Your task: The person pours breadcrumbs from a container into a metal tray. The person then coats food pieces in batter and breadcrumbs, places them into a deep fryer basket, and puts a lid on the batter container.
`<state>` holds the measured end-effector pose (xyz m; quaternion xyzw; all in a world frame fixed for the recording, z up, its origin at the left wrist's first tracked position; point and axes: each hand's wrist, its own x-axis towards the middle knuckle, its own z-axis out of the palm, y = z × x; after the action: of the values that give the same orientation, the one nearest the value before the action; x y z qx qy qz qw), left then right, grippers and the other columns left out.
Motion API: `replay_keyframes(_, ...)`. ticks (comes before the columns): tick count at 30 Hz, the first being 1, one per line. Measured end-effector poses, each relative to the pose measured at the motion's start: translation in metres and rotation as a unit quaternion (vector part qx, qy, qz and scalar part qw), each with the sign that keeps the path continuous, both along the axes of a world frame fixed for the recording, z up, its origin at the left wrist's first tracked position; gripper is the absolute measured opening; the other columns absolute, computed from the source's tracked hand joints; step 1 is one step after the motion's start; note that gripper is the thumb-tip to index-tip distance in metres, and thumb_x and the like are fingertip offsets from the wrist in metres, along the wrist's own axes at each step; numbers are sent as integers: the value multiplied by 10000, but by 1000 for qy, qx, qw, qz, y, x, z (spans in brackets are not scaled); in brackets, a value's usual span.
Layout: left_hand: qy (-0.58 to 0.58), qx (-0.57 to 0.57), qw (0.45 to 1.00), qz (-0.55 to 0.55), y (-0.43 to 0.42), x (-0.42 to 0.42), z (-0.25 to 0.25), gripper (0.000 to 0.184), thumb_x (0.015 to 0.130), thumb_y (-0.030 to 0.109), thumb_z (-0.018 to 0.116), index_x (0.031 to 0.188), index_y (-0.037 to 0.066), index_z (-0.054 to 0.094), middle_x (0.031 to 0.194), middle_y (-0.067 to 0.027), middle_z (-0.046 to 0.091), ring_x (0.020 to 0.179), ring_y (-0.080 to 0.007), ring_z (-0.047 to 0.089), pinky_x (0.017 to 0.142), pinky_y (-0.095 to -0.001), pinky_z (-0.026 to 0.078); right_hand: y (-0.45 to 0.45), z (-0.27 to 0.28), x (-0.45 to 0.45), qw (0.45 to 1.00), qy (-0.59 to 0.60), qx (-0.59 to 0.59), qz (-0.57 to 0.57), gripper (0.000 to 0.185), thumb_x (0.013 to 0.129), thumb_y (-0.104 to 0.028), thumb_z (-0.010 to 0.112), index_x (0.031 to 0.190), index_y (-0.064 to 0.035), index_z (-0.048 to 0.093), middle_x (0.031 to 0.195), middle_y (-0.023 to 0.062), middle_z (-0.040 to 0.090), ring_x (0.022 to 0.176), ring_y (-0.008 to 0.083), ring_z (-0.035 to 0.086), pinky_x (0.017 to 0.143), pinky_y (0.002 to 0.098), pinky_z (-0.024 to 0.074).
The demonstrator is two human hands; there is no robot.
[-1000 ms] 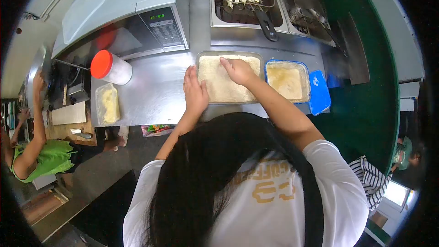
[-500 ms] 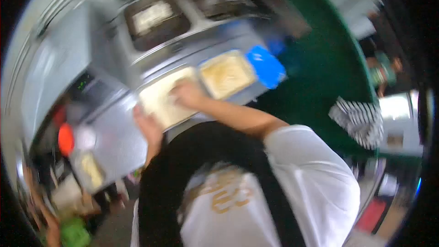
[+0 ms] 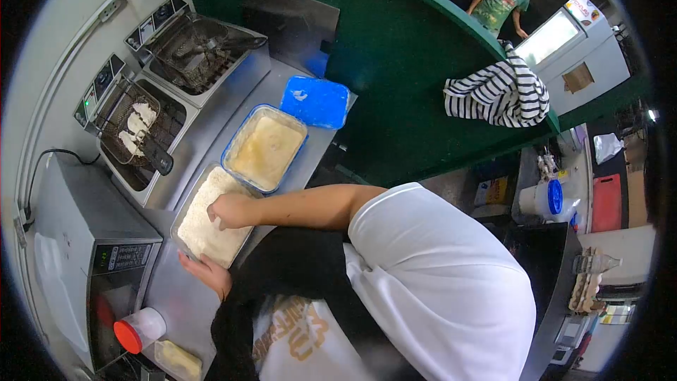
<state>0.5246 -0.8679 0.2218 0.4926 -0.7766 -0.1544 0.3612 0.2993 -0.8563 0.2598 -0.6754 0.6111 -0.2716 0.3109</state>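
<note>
A clear rectangular tub of pale flour-like powder (image 3: 201, 219) sits on the steel counter in front of me. My right hand (image 3: 233, 210) is over it, fingers curled down against the powder; whatever they hold is hidden. My left hand (image 3: 206, 273) rests at the tub's near edge with its fingers stretched out. Beside the first tub stands a second tub (image 3: 290, 169), blue-edged, with a pale yellowish wet mixture (image 3: 266, 153) inside. A blue lid (image 3: 315, 102) lies beyond it.
Fryer baskets, one holding white pieces (image 3: 137, 127), sit in the double fryer (image 3: 185, 116). A microwave (image 3: 95, 254), a red-lidded jar (image 3: 141, 329) and a small yellow-filled container (image 3: 178, 360) are left. A green partition (image 3: 395, 99) carries a striped cloth (image 3: 497, 92); a person (image 3: 501, 0) stands beyond.
My view has turned, so the fryers and tubs appear further left, and the blur has cleared. My right hand stays over the powder, and my left stays at the tub's edge.
</note>
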Motion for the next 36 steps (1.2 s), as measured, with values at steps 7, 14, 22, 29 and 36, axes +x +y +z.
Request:
replay_keyframes(7, -33, 34, 998, 28, 6, 1, 4, 557, 946, 150, 451, 1423, -82, 281, 1424, -309, 344, 1325, -450, 322, 1121, -492, 226, -1, 36, -12, 999, 32, 35, 24, 322, 720, -264, 772, 1006, -127, 719, 990, 124, 704, 946, 312, 656, 819, 416, 509)
replay_keyframes(14, 10, 44, 998, 35, 6, 0, -1, 546, 972, 203, 435, 1420, -72, 285, 1434, -303, 329, 1327, -460, 306, 1120, -518, 209, -7, 47, -10, 998, 31, 17, 57, 328, 707, -269, 773, 998, -124, 727, 988, 122, 706, 947, 305, 659, 832, 413, 512)
replay_keyframes(22, 37, 55, 995, 69, 6, -5, 5, 570, 864, 54, 518, 1389, -63, 330, 1409, -298, 354, 1321, -458, 326, 1122, -501, 234, -22, 22, -12, 987, -10, 14, 159, 309, 731, -269, 777, 973, -82, 730, 918, 148, 705, 830, 306, 671, 754, 383, 515)
replay_keyframes(29, 43, 70, 994, 74, 5, -5, 9, 562, 875, 79, 520, 1391, -48, 339, 1399, -302, 356, 1307, -467, 340, 1105, -503, 257, -29, 121, -28, 971, -19, 105, 216, 283, 735, -254, 769, 950, -73, 734, 943, 146, 710, 851, 284, 674, 793, 368, 506)
replay_keyframes(36, 55, 67, 994, 71, 6, -2, 7, 549, 887, 113, 521, 1386, -46, 356, 1404, -313, 349, 1309, -467, 340, 1103, -501, 255, -88, 257, -53, 968, -10, -39, 248, 264, 736, -144, 790, 978, -65, 721, 887, 93, 715, 810, 184, 670, 754, 320, 515)
